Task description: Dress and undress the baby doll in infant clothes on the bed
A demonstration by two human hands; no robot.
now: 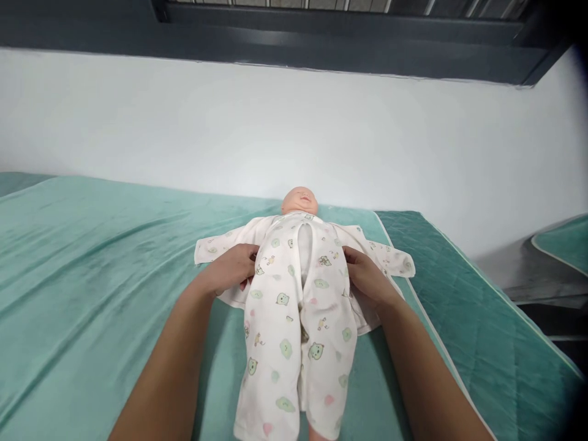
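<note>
A baby doll [300, 201] lies on its back, head toward the wall. It wears a white patterned top [390, 258] with both sleeves spread out sideways. White split-crotch baby pants [280, 331], printed with green and pink figures, cover its front and legs; the slit runs down the middle. My left hand [234, 267] grips the left side of the pants near the waist, its fingertips partly hidden by cloth. Opposite it, my right hand [366, 277] holds the right side, fingers tucked behind the fabric. At the bottom, a bit of the doll's leg [316, 433] shows below one cuff.
A light green sheet [92, 269] with several wrinkles lies under the doll. Along the right is a darker green quilted cover [463, 300] with a pale edge. Behind stands a white wall [275, 128], with a dark frame [321, 37] above.
</note>
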